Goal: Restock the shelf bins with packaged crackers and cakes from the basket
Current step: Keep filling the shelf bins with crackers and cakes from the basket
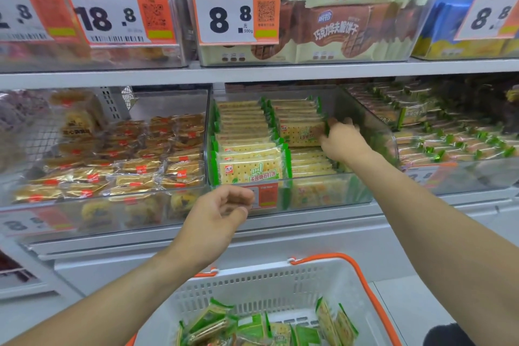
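My right hand reaches into the clear middle bin, fingers curled round a green-edged cracker pack standing in the right-hand row. My left hand hangs empty and loosely curled just in front of that bin's orange price tag. To the left sits a bin of gold-wrapped cakes. Near me, the white basket with orange handles holds more green cracker packs.

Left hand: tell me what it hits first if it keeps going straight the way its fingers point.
Probably the orange price label on the cracker bin's clear front; the left hand holds nothing. Depth is unclear.
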Demonstrator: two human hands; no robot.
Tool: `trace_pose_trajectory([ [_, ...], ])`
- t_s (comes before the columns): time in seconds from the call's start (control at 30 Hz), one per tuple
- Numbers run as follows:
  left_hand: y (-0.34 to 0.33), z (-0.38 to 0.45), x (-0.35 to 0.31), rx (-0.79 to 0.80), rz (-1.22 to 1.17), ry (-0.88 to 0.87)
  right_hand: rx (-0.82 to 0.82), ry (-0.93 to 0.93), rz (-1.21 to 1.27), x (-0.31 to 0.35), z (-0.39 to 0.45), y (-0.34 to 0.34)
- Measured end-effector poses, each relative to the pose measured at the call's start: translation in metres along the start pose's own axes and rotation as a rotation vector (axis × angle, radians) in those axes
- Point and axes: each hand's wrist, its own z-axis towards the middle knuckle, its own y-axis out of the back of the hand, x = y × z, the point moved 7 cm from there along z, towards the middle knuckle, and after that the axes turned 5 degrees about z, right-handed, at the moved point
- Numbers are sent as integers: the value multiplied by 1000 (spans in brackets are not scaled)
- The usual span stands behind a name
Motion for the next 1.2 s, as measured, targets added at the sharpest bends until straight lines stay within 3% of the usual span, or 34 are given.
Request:
trace_pose_trajectory([
  [0.17,-2,0,2,-8,7,11,82,-63,-29,1,-3,-2],
  [0.3,-1,-4,1,-68,-34,35,-60,-84,-88,9,-24,23],
  [0.43,-8,-5,-2,-40,-90,97,-368,152,-173,39,-64,56],
  [0.57,-26,-14,15,269,117,224,-422,513,49,63,-124,49],
  [0.7,-27,-35,42,675,751,205,-165,818,209,87,-167,0],
  [0.8,-17,-46,55,823,1195,157,129,890,116,92,-190,-76],
  [0.87,-13,-50,59,844,1215,179,455,819,-57,83,-205,-141],
  [0.97,-10,-49,59,807,1053,179,905,606,-393,50,-231,-227],
  [1.07,-5,-48,61,790,1070,141,1070,459,-460,26,-259,-288],
  [1.2,-4,-54,66,836,1097,154,1104,188,-309,-3,-309,-347],
])
